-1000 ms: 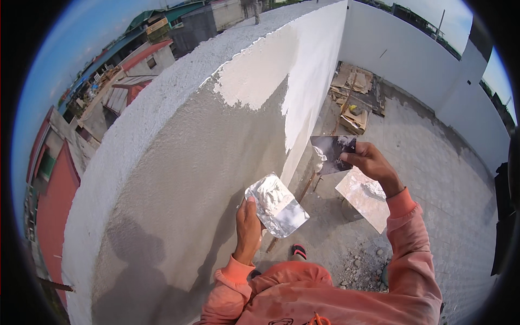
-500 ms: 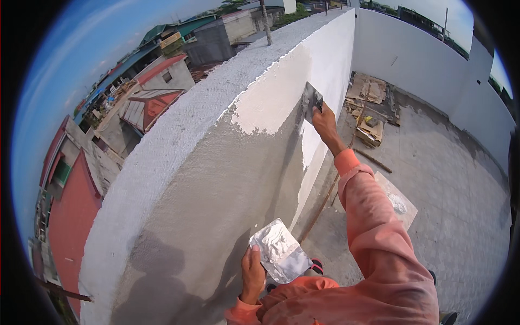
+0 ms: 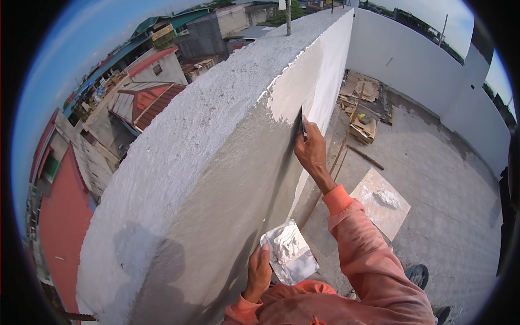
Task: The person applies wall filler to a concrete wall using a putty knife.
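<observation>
In my right hand is a putty knife, its dark blade seen nearly edge-on against the side of a low wall. That side is bare grey close to me, while pale putty covers its upper, farther part. My left hand grips the edge of a flat square metal plate at my waist. A thick lump of white putty lies on the plate. The left thumb shows on top; the other fingers are mostly hidden.
On the floor to my right lies a square board bearing a white putty heap. A bucket stands nearer. Flattened cardboard and a stick lie farther off. A metal bar rises from the wall top; rooftops lie beyond it.
My right hand and the putty knife have come down and nearer along the wall, and the blade has turned edge-on. The left hand keeps the plate at my waist. The view has shifted slightly.
</observation>
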